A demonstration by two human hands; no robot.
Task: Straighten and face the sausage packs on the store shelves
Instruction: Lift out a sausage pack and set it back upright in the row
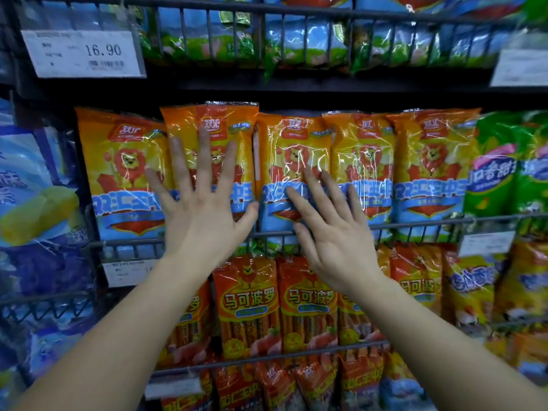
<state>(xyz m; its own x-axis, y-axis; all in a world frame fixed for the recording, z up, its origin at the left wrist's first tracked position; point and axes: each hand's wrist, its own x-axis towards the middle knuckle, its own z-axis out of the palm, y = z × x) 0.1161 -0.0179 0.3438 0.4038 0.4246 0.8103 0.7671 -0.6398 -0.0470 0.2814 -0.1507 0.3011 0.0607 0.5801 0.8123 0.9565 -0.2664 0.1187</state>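
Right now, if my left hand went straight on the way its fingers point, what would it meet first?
Probably the raised orange lion pack: your left hand lies spread over its face, fingers pointing up it. Depth is unclear, so it may already touch.

A white price tag (81, 53) reading 16.90 hangs at the left end of the top wire rail (296, 10), and a blurred tag (520, 68) sits at its right end. On the middle wire rail (415, 223), a left small tag (130, 271) hangs near the left end and a right small tag (486, 243) near the right end.
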